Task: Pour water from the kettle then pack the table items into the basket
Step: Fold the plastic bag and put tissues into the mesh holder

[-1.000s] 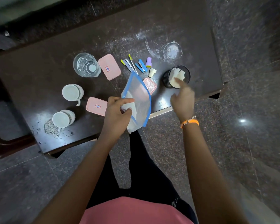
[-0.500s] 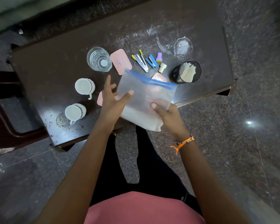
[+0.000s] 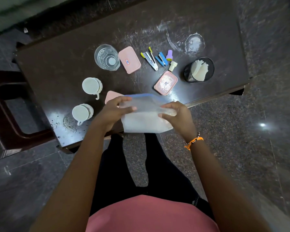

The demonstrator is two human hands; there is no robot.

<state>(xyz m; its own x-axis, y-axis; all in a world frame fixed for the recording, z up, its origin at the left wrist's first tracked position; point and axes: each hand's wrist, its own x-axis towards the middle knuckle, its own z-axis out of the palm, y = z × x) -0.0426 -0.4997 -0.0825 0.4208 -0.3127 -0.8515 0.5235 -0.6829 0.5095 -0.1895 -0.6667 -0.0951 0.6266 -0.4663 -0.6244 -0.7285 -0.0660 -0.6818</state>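
My left hand and right hand each grip one end of a clear zip bag at the tabletop's near edge; beyond lie pink boxes, cups, a glass.

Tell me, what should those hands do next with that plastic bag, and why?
Probably pull the bag's blue top edge apart. Both hands, left and right, grip it near that edge, and small items like the nail clippers lie unpacked on the table.

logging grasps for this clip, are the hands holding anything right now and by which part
Both hold the clear zip bag near its blue-edged top: left hand at the left end, right hand at the right end.
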